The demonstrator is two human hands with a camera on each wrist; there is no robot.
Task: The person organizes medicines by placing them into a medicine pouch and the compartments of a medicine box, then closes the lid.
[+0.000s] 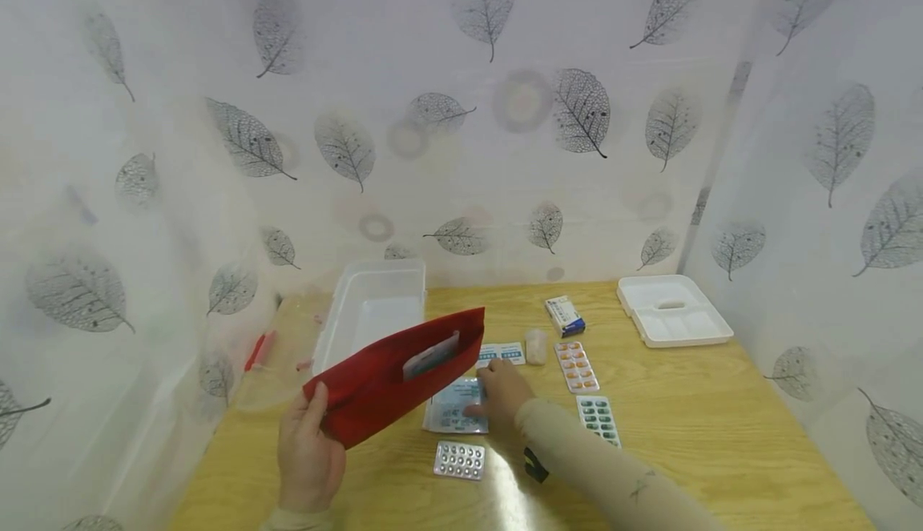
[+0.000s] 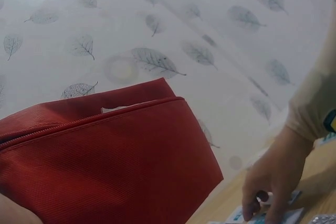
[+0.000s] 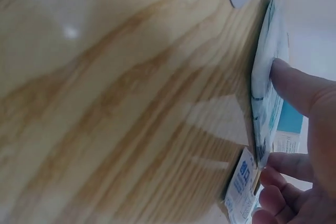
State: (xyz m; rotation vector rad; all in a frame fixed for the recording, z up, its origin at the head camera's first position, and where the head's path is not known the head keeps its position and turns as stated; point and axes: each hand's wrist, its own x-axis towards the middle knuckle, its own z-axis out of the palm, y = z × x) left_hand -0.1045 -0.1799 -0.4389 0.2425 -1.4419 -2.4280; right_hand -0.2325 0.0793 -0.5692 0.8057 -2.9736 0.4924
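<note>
My left hand [image 1: 310, 447] grips the near left end of a red zip pouch [image 1: 389, 411], thumb on top. The pouch is tilted above the table with its zipper mouth open, and a pale packet [image 1: 431, 356] shows inside. In the head view, my right hand [image 1: 507, 391] reaches down beside it to a flat blue-and-white plastic packet [image 1: 454, 415] on the table. In the right wrist view, the thumb [image 3: 294, 85] lies against that packet and the fingertips curl at its other end. Just beyond the fingers lie small white-and-blue sachets [image 1: 510, 352].
Around my right hand lie a silver blister pack [image 1: 459, 460], a green-capsule blister [image 1: 598, 419], an orange-pill blister [image 1: 576, 367], a white roll [image 1: 535, 347] and a small medicine box [image 1: 565, 316]. Behind stand a clear plastic bin [image 1: 335, 331] and a white divided tray [image 1: 674, 331].
</note>
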